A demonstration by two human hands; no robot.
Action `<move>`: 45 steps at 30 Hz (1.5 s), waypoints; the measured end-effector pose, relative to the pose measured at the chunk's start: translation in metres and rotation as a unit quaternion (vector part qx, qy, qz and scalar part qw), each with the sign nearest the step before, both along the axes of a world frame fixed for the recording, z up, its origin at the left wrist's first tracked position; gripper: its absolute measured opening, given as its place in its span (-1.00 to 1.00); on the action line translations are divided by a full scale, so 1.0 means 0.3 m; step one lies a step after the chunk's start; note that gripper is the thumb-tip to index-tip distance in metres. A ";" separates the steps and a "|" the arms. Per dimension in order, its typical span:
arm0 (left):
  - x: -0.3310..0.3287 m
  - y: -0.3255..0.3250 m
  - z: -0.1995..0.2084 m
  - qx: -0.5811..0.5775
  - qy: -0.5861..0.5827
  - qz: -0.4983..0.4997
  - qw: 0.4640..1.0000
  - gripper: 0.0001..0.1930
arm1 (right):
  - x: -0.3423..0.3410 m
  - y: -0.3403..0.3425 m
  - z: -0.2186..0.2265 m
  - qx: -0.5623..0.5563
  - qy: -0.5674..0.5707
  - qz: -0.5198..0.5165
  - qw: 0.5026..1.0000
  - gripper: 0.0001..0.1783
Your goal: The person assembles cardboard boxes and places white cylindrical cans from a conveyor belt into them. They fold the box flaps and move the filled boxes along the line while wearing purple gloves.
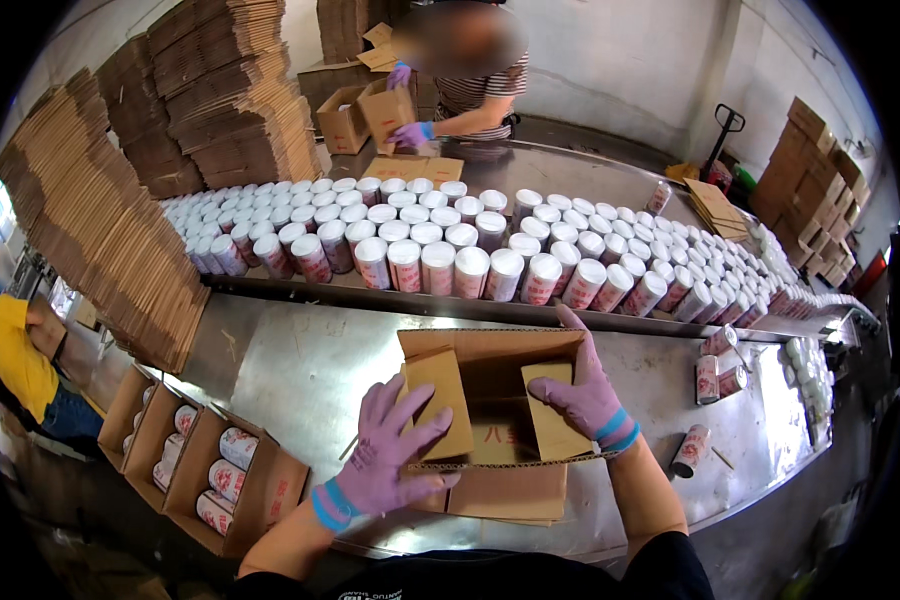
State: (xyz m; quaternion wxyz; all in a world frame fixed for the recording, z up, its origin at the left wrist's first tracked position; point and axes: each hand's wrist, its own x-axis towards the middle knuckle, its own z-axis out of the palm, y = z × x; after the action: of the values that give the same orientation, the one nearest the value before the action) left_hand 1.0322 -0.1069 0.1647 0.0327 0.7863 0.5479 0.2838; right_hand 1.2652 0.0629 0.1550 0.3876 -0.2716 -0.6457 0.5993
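Note:
A cardboard box [490, 344] stands with its top open on the metal table in front of me, its inside bare. My left hand [382, 452], in a purple glove with a blue band, has its fingers spread over the box's left flap [438, 395], which tilts inward. With my right hand [588, 390], gloved the same way, I grip the box's right side. The thumb presses the right flap [555, 415] inward and the other fingers lie along the outer side. Flat cardboard [510, 490] shows under the box's near side.
Rows of white-lidded cans [440, 262] fill a raised shelf beyond the metal table [300, 350]. Boxes of cans [270, 490] stand at left, near tall stacks of flattened cardboard [110, 230]. Loose cans [691, 450] lie at right. Across the shelf, a co-worker [480, 100] handles a box.

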 end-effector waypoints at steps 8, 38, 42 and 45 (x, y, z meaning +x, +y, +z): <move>0.028 0.129 -0.074 -0.041 -0.607 0.154 0.779 -0.31 | 0.076 -0.017 -0.171 0.041 0.133 0.022 0.990 -0.51; -0.165 1.019 -0.314 0.004 0.294 0.103 0.950 -0.03 | -0.342 0.695 -0.279 0.551 -0.489 -0.032 0.675 -0.05; -0.130 0.990 -0.321 0.044 0.235 0.050 0.970 -0.12 | -0.259 0.668 -0.243 0.603 -0.454 0.006 0.655 -0.06; -0.052 0.872 -0.192 -0.013 0.198 0.038 0.979 -0.19 | -0.164 0.578 -0.170 0.614 -0.374 0.007 0.695 -0.21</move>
State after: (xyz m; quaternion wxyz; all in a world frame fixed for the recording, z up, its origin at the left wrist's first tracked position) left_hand 1.0166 0.1548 0.1072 -0.0772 0.8049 0.5769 0.1161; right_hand 1.2160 0.2363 0.1041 0.1902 -0.1702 -0.9636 -0.0790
